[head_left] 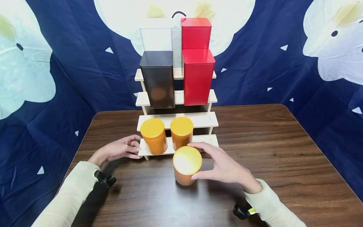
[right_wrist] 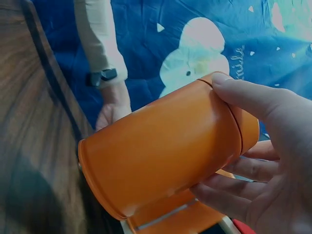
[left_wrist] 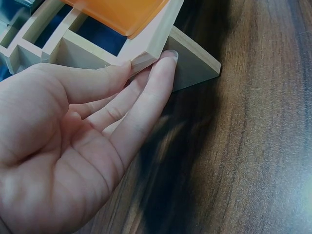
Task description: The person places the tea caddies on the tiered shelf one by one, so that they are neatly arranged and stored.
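My right hand [head_left: 224, 165] grips a round orange canister [head_left: 185, 170] near its lid, in front of the lowest step of a pale wooden tiered rack [head_left: 202, 119]. In the right wrist view the thumb and fingers curl round the upper part of that canister [right_wrist: 161, 146]. On the lowest step stand two more orange canisters, one at the left [head_left: 154, 138] and one beside it [head_left: 181, 129]. At the rack's left end my left hand [head_left: 122, 148] pinches the corner of the lowest step [left_wrist: 146, 61] between thumb and fingers, as the left wrist view shows.
Higher on the rack stand a black tin [head_left: 158, 82] and a red tin [head_left: 198, 78]. Behind them are a white tin [head_left: 156, 37] and another red tin [head_left: 195, 34]. The rack is on a dark wooden table [head_left: 255, 135], with a blue patterned cloth [head_left: 244, 75] hanging around it.
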Demonstrator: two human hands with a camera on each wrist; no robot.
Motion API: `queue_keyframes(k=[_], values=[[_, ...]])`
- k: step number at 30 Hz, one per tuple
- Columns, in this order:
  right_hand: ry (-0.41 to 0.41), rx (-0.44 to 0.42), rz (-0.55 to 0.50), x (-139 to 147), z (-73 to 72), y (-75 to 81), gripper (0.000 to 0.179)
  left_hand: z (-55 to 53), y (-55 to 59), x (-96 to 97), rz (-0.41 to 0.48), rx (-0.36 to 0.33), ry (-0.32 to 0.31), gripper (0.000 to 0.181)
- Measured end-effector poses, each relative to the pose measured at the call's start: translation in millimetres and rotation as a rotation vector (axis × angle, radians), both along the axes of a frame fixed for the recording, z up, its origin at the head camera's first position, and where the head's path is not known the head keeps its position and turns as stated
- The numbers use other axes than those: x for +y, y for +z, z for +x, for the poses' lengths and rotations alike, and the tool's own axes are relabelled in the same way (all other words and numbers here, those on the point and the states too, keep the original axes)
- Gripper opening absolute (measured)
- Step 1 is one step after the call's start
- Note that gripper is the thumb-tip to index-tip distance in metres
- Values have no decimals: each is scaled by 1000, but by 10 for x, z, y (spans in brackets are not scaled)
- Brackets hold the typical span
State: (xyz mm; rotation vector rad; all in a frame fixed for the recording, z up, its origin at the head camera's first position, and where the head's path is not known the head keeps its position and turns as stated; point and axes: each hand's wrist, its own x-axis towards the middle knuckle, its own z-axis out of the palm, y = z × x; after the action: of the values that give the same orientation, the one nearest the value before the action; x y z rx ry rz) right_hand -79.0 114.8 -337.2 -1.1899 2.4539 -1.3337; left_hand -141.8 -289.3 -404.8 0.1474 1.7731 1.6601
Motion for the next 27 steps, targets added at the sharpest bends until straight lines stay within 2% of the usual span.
queue_keyframes(k=[4, 8, 12, 17, 27], values=[[-22, 11, -23, 83, -43, 34, 80, -1, 5, 8, -7, 6, -3, 49], [-54, -14, -64, 164, -90, 64, 81, 4, 8, 12, -9, 9, -2, 47], [-121, -8, -70, 242, -121, 75, 81, 8, 2, 10, -7, 11, -3, 45], [-223, 56, -23, 320, -161, 75, 80, 10, -6, 6, -2, 16, 1, 43], [-345, 86, -45, 411, -277, 65, 77, 7, 6, 7, -4, 17, -2, 45]])
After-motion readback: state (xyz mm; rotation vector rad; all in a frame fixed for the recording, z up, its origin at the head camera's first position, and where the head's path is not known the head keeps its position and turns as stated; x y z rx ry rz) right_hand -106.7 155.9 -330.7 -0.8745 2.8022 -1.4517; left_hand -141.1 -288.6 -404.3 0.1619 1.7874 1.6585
